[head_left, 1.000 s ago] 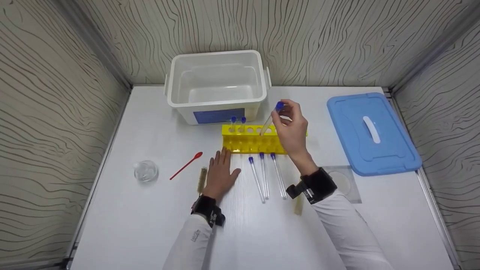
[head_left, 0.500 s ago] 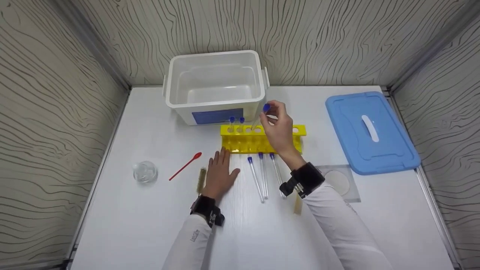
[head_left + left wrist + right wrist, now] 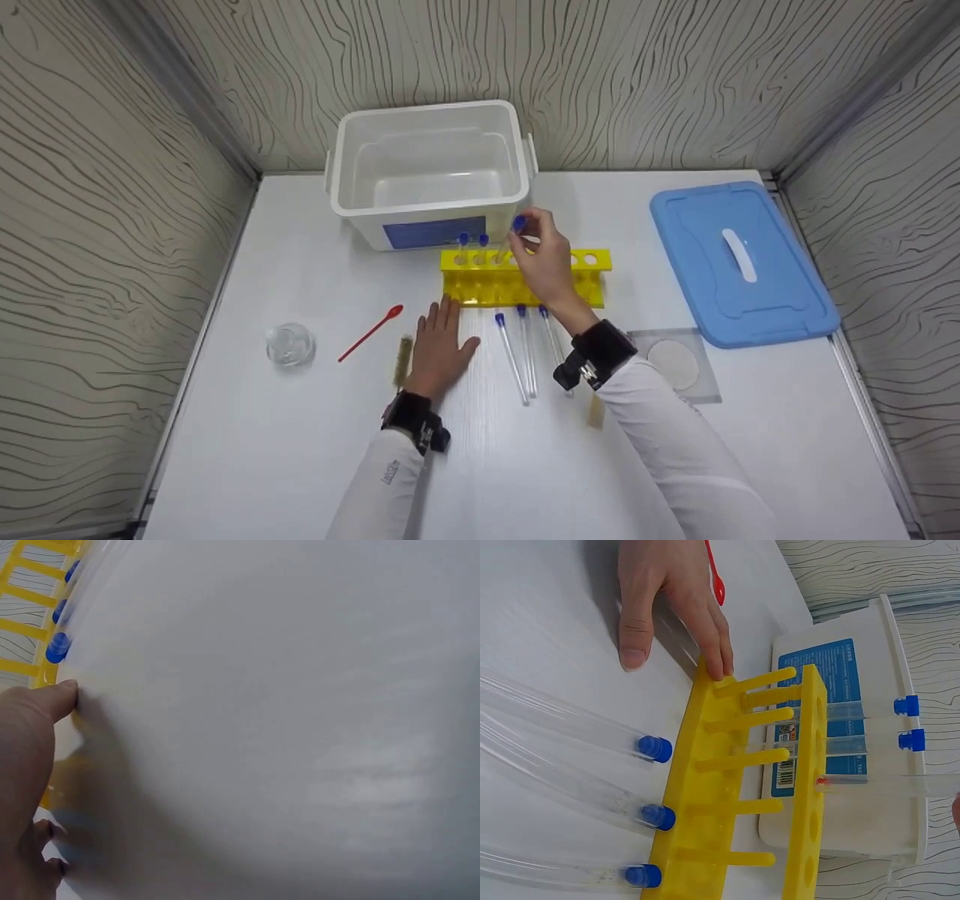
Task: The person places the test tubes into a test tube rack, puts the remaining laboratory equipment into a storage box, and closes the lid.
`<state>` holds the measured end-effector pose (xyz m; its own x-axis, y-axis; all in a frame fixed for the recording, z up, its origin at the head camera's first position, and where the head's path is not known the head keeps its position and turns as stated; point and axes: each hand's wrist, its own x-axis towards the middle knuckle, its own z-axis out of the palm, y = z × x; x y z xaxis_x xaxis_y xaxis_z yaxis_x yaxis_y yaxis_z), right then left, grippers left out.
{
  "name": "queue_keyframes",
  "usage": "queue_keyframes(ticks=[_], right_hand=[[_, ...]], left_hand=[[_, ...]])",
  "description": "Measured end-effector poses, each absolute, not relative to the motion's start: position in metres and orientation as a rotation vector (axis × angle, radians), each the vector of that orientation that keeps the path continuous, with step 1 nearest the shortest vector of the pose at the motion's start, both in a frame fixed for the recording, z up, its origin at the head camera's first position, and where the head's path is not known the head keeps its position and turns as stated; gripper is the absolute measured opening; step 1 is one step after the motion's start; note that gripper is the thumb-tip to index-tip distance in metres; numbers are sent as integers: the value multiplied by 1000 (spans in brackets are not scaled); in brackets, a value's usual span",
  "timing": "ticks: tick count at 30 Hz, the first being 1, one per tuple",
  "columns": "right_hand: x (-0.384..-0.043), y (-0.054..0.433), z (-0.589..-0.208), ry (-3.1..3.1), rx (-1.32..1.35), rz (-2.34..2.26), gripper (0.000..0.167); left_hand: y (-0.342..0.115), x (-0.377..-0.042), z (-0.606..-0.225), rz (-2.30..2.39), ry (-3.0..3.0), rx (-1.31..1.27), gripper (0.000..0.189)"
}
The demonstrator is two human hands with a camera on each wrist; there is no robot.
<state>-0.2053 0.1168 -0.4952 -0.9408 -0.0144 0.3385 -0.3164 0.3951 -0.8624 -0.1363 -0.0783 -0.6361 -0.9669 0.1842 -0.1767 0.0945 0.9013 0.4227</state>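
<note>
My right hand (image 3: pixel 546 259) pinches a clear test tube (image 3: pixel 900 784) just under its blue cap (image 3: pixel 519 223). The tube is tilted, its lower end right at the third hole of the yellow test tube rack (image 3: pixel 525 289). Two capped test tubes (image 3: pixel 847 711) stand in the two leftmost holes. My left hand (image 3: pixel 441 351) lies flat with fingers straight, its fingertips on the rack's front left corner. In the left wrist view, the thumb (image 3: pixel 56 699) points toward the rack. Three more capped test tubes (image 3: pixel 512 358) lie on the table before the rack.
Behind the rack stands a white bin (image 3: pixel 431 210), its blue lid (image 3: pixel 746 266) lying at the right. A red spoon (image 3: pixel 371 332), a glass jar (image 3: pixel 290 345) and a bristle brush (image 3: pixel 403 360) lie left. A clear bag with a white disc (image 3: pixel 673 364) sits by my right forearm.
My right hand has moved left and slightly down with the test tube, bringing its lower end to the rack's third hole. The left hand has stayed on the rack's corner.
</note>
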Motion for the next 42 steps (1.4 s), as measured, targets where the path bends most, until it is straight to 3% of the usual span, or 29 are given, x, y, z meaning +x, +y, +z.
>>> queue_keyframes(ticks=[23, 42], right_hand=[[-215, 106, -525, -2668, 209, 1493, 33], [-211, 117, -527, -2723, 57, 1585, 45]], left_hand=[[-79, -139, -639, 601, 2854, 218, 84], [-78, -136, -633, 618, 2860, 210, 83]])
